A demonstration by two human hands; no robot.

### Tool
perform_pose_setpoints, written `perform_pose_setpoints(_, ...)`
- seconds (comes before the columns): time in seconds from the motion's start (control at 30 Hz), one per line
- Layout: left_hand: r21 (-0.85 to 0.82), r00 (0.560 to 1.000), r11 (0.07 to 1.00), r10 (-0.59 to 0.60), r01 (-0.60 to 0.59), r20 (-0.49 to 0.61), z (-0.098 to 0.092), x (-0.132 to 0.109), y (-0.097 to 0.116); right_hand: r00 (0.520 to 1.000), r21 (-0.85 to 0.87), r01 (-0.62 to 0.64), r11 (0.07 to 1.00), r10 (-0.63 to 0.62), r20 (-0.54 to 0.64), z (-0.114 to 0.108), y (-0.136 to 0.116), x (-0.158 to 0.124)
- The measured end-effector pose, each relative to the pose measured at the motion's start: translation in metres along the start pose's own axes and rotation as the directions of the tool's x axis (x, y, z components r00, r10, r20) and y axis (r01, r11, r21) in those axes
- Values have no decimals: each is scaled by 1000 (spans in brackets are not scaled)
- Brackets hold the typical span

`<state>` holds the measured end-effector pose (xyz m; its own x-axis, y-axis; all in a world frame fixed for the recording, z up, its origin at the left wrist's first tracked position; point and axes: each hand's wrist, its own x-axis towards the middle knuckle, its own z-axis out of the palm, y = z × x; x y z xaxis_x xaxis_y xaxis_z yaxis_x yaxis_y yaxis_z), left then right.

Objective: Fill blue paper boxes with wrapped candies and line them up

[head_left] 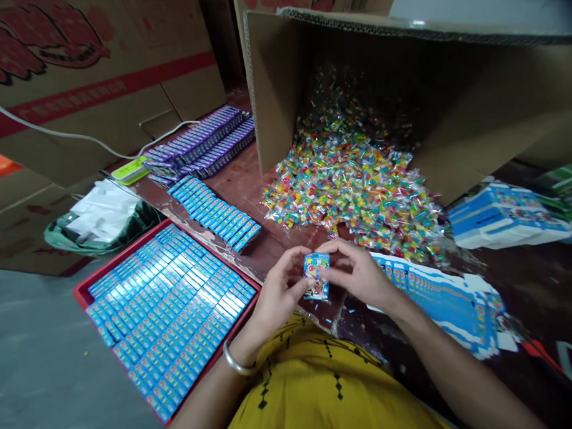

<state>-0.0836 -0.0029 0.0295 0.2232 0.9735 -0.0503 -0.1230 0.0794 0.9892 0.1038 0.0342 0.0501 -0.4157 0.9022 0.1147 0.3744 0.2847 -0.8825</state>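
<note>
Between my two hands, close to the table's front edge, is a small blue candy box point(317, 273) with a colourful printed face. My left hand point(281, 286) grips its left side, fingers behind and thumb on the front. From the right, my right hand point(358, 271) holds the same box with its thumb across the front. Just beyond, a heap of clear-wrapped colourful candies point(345, 175) spills out of a cardboard carton point(275, 96) lying on its side. Flat blue printed box blanks point(439, 303) lie fanned out beside my right forearm.
At left, a red tray point(85, 293) holds rows of blue boxes point(177, 312). A short row of blue boxes point(215, 211) and stacked purple boxes point(203, 142) stand behind it. More blanks point(506, 216) and red-handled scissors point(539, 353) lie right. A white cable point(77, 133) crosses at left.
</note>
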Motion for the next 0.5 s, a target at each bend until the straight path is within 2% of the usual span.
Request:
perform_pose_setpoints(0.07,-62,1000,998,-8,7,-14,-1,3,-1,994,-154,79,985,-66,85,0,-2,-6)
perform_pose_setpoints(0.13,-99,999,995,-15,11,-36,-1,5,-3,983,-303,167,938,-137,118,1,-2,-9)
perform_pose_setpoints(0.2,-109,997,994,-35,27,-70,0,7,-6,973,-388,230,892,-210,95,4,1,-8)
perform_pose_setpoints(0.3,-61,992,994,-92,87,-89,-3,8,-11,963,-446,259,857,-266,48,10,7,-6)
perform_pose_setpoints(0.37,102,990,990,-82,94,-111,-11,8,-12,967,-467,245,850,-249,54,14,12,-6)
perform_pose_setpoints(0.4,246,987,966,-37,76,-157,-17,7,-12,971,-477,231,848,-228,66,14,14,-6)
perform_pose_setpoints(0.43,419,975,906,38,58,-217,-25,7,-12,976,-489,215,845,-203,79,13,16,-7)
perform_pose_setpoints(0.5,742,917,667,248,72,-311,-41,8,-10,985,-524,172,834,-156,76,7,22,-10)
